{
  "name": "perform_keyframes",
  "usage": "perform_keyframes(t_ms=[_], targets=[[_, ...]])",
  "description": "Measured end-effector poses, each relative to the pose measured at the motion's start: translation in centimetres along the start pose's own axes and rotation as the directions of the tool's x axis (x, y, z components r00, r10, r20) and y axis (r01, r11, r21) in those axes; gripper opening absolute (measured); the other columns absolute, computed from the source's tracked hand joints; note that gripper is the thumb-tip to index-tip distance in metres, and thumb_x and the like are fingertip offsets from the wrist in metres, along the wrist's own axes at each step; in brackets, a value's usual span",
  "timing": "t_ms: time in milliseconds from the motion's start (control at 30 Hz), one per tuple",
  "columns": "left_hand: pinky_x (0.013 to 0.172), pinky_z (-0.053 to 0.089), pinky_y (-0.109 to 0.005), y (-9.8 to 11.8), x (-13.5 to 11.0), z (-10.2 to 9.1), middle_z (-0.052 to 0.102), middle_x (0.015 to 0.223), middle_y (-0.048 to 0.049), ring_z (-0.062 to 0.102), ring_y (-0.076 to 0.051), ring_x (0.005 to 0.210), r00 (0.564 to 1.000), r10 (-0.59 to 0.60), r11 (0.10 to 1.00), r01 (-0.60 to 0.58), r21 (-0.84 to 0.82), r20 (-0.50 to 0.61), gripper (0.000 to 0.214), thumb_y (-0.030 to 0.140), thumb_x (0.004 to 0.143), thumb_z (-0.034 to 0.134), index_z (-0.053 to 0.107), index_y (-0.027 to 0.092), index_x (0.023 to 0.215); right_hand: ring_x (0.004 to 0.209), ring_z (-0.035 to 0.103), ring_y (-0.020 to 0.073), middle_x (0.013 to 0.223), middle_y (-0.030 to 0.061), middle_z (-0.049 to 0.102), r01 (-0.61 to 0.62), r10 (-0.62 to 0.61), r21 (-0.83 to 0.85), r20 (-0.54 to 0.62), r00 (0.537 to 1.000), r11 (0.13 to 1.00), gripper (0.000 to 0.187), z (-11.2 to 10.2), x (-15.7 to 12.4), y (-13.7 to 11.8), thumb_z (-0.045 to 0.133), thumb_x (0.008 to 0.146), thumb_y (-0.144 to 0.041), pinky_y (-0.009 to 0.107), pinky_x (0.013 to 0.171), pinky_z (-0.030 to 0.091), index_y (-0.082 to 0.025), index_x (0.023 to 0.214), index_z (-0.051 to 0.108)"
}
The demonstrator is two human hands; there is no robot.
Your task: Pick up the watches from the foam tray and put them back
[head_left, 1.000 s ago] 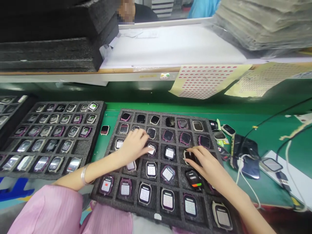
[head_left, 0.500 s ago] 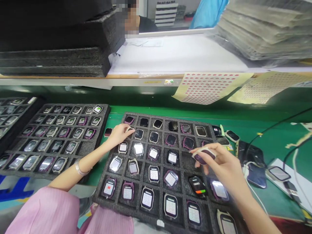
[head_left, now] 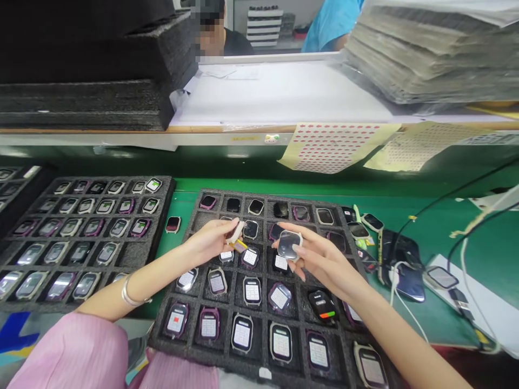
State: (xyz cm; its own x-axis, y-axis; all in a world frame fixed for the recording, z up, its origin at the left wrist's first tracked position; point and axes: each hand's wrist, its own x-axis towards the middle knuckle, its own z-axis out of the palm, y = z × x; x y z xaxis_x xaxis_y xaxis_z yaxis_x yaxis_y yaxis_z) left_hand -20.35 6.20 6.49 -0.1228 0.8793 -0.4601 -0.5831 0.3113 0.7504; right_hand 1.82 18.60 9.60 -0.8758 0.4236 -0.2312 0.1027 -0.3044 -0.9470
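Observation:
My left hand (head_left: 214, 237) pinches a light-framed smartwatch (head_left: 235, 232), tilted on edge, above the black foam tray (head_left: 162, 324). A small yellow piece (head_left: 239, 246) shows just under that watch; what it belongs to I cannot tell. In my right hand (head_left: 318, 254) is another light-framed smartwatch (head_left: 289, 245), its dark screen turned up, held between thumb and fingers over the middle of the tray. Below both hands, watches sit in the tray's square compartments, some with lit white screens, others dark. One watch (head_left: 322, 306) shows a green and orange bar.
A second foam tray of watches (head_left: 162, 213) lies at the left, with a lone watch (head_left: 173, 224) on the green table between the trays. Cables, phones and more watches (head_left: 372, 222) crowd the right. Above runs a white shelf (head_left: 284, 97) bearing stacked foam (head_left: 81, 105); people are beyond it.
My left hand has lifted a watch from the tray's second row and moved right. My right hand has brought its watch leftward and turned the screen up. The view has shifted slightly.

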Motion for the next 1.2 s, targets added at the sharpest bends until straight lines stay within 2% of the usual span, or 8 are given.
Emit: perform_keyframes(t_ms=[67, 167, 300, 500, 700, 867, 1033, 1200], targets=[[0.052, 0.039, -0.019, -0.3, -0.5, 0.7, 0.061, 0.07, -0.0023, 0.059, -0.01, 0.062, 0.999, -0.05, 0.994, 0.05, -0.095, 0.003, 0.031, 0.037, 0.079, 0.071, 0.07, 0.012, 0.096, 0.053, 0.053, 0.01, 0.091, 0.0054, 0.067, -0.017, 0.018, -0.054, 0.014, 1.0, 0.998, 0.043, 0.4, 0.2, 0.3, 0.065, 0.084, -0.035, 0.022, 0.044, 0.042, -0.022, 0.123, 0.052], [0.057, 0.043, -0.02, -0.6, -1.4, 2.3, 0.061, 0.072, -0.0028, 0.06, -0.01, 0.064, 0.995, -0.093, 0.973, 0.097, -0.21, 0.031, 0.029, 0.037, 0.081, 0.068, 0.071, 0.01, 0.093, 0.043, 0.047, 0.0092, 0.063, -0.0037, 0.061, -0.029, 0.046, -0.305, 0.049, 0.998, 0.952, 0.035, 1.3, 0.5, 0.8, 0.068, 0.081, -0.034, 0.022, 0.044, 0.04, -0.02, 0.112, 0.058], [0.066, 0.046, -0.022, -1.1, -2.3, 4.0, 0.061, 0.073, -0.0016, 0.058, -0.01, 0.066, 0.994, -0.061, 0.968, 0.081, -0.239, 0.091, 0.016, 0.024, 0.077, 0.072, 0.071, 0.011, 0.087, 0.062, 0.061, 0.0156, 0.069, -0.0015, 0.067, 0.108, -0.096, -0.571, 0.051, 0.994, 0.814, 0.019, 3.1, 0.6, 1.6, 0.072, 0.078, -0.034, 0.026, 0.064, 0.048, -0.019, 0.089, 0.067], [0.077, 0.048, -0.026, -1.8, -2.8, 3.9, 0.066, 0.086, -0.0055, 0.06, -0.013, 0.08, 0.99, -0.004, 0.978, 0.034, -0.204, 0.144, 0.018, 0.028, 0.081, 0.07, 0.07, 0.012, 0.089, 0.063, 0.062, 0.0137, 0.076, -0.0006, 0.07, 0.247, -0.251, -0.559, 0.071, 0.965, 0.792, 0.008, 4.3, -0.1, 1.7, 0.065, 0.083, -0.026, 0.023, 0.066, 0.047, -0.018, 0.084, 0.068], [0.093, 0.046, -0.035, -1.9, -3.7, 3.9, 0.07, 0.09, -0.0104, 0.065, -0.017, 0.088, 0.965, -0.062, 0.981, 0.106, -0.165, 0.254, 0.028, 0.034, 0.091, 0.058, 0.07, 0.009, 0.092, 0.057, 0.06, 0.0119, 0.07, -0.0006, 0.069, 0.243, -0.26, -0.553, 0.05, 0.964, 0.797, 0.013, 3.9, -0.5, 1.4, 0.06, 0.087, -0.024, 0.022, 0.06, 0.046, -0.017, 0.083, 0.07], [0.081, 0.051, -0.032, -2.3, -4.0, 4.1, 0.07, 0.089, -0.0149, 0.067, -0.02, 0.082, 0.943, -0.095, 0.986, 0.133, -0.099, 0.32, 0.038, 0.038, 0.094, 0.051, 0.069, 0.005, 0.096, 0.061, 0.062, 0.012, 0.068, -0.0019, 0.069, 0.229, -0.271, -0.59, 0.017, 0.962, 0.774, 0.011, 3.7, -0.8, 1.1, 0.064, 0.086, -0.024, 0.021, 0.062, 0.045, -0.017, 0.078, 0.067], [0.066, 0.048, -0.025, -2.7, -4.1, 4.1, 0.066, 0.085, -0.0126, 0.061, -0.014, 0.072, 0.933, -0.086, 0.986, 0.13, -0.106, 0.351, 0.035, 0.037, 0.093, 0.052, 0.068, 0.006, 0.094, 0.059, 0.06, 0.0112, 0.063, -0.0046, 0.067, 0.186, -0.243, -0.622, -0.007, 0.97, 0.76, 0.014, 3.7, -0.8, 0.6, 0.069, 0.082, -0.024, 0.021, 0.06, 0.043, -0.018, 0.073, 0.059], [0.066, 0.045, -0.024, -2.5, -4.4, 4.2, 0.064, 0.084, -0.0108, 0.058, -0.013, 0.072, 0.935, -0.066, 0.981, 0.125, -0.15, 0.348, 0.029, 0.034, 0.09, 0.058, 0.068, 0.007, 0.094, 0.058, 0.059, 0.0118, 0.065, -0.0043, 0.066, 0.177, -0.241, -0.579, -0.035, 0.97, 0.796, 0.012, 3.6, -0.7, 0.6, 0.068, 0.082, -0.025, 0.022, 0.057, 0.043, -0.019, 0.079, 0.058]])
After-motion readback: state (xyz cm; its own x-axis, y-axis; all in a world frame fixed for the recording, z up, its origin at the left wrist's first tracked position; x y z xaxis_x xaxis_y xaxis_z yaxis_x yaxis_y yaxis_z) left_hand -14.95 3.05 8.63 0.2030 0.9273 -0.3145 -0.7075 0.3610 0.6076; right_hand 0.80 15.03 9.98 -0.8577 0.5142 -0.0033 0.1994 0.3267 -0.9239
